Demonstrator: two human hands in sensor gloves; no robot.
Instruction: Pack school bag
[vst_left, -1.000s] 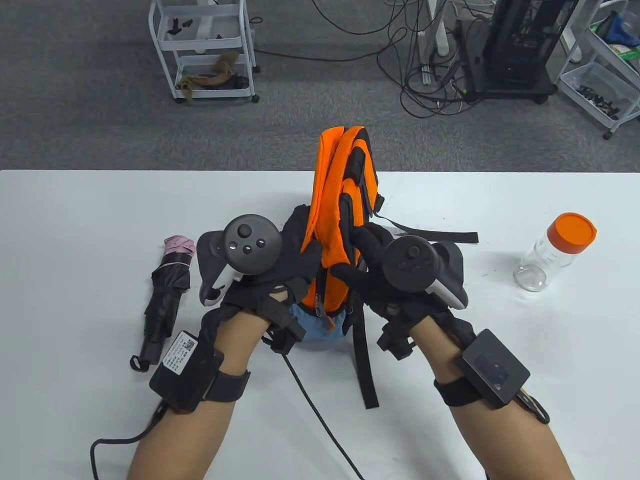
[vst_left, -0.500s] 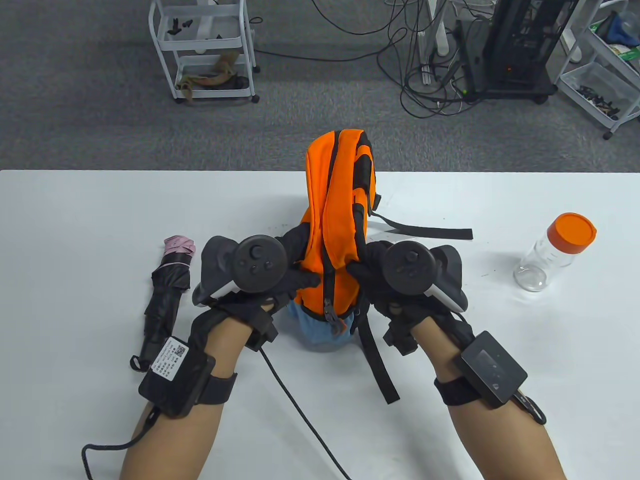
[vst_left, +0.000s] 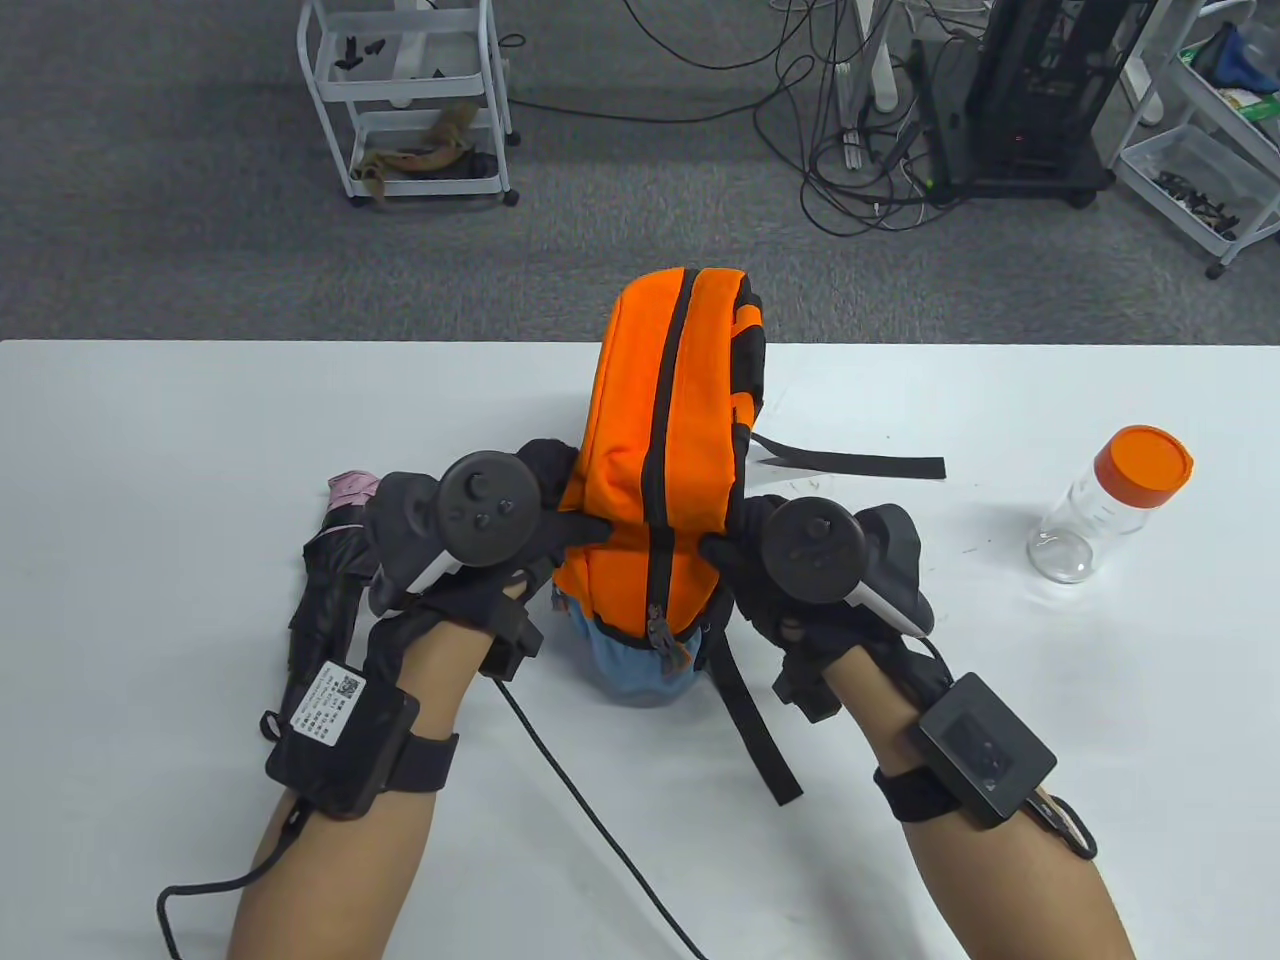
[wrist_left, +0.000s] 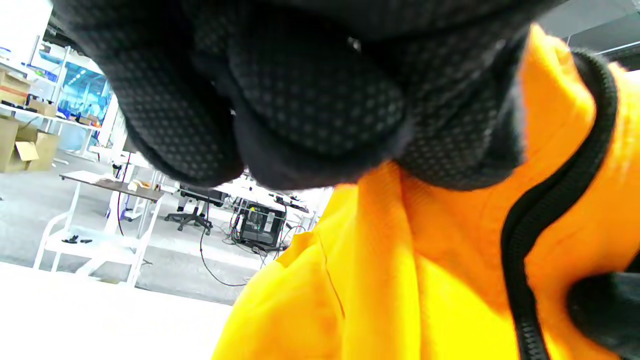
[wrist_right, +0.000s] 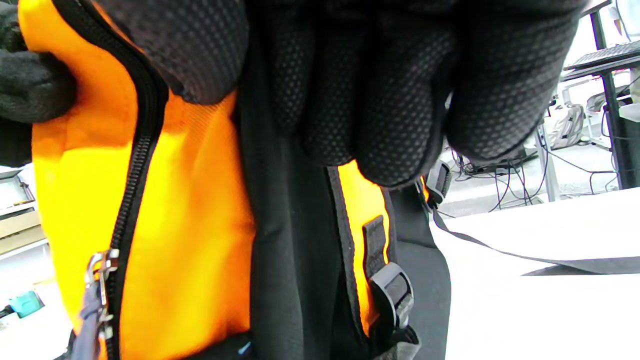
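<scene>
Surface: white surface (vst_left: 180, 450) carried an orange bag (vst_left: 650, 470), umbrella (vst_left: 325, 590) and jar (vst_left: 1115, 505).
Bag: upright, mid-surface, zipper closed.
Left hand (vst_left: 500, 540): fingers gripped bag's left side.
Right hand (vst_left: 790, 560): fingers gripped its right side.

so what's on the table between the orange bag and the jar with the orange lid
In the table view, only a flat black strap trails from the bag toward the jar; it ends short, and bare white table follows.
</scene>
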